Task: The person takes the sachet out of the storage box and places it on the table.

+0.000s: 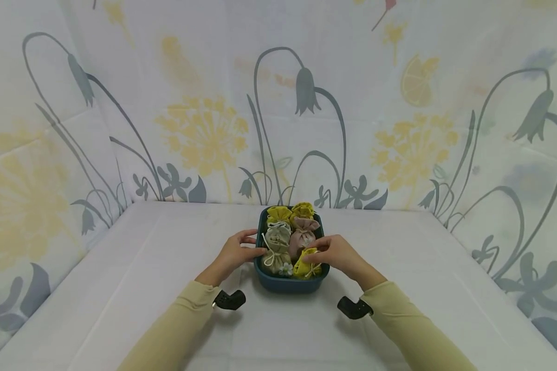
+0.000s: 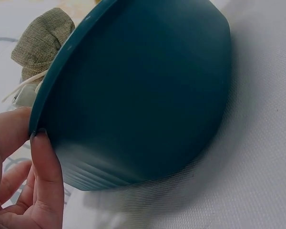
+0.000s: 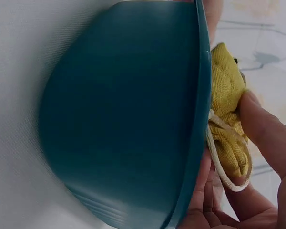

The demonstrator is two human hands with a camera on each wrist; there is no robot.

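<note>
A dark teal plastic basin [image 1: 288, 285] stands on the table, filled with small drawstring cloth pouches. My left hand [image 1: 235, 252] pinches its left rim, thumb over the edge and a finger [image 2: 46, 164] against the outer wall. At the front right, my right hand [image 1: 341, 256] grips a yellow pouch [image 3: 227, 81] with a cream cord, the thumb [image 3: 264, 126] on one side and fingers behind. Beside it lie an olive-beige pouch [image 1: 275, 262], a grey-green pouch [image 1: 277, 234] and a pinkish pouch [image 1: 301, 238]; two more yellow pouches sit at the back.
A white cloth covers the table [image 1: 167, 288]. Behind it hangs a curtain [image 1: 278, 129] printed with grey and yellow flowers. A small white flower [image 1: 285, 269] shows at the front of the basin. Black wrist cameras [image 1: 230, 300] sit below both hands.
</note>
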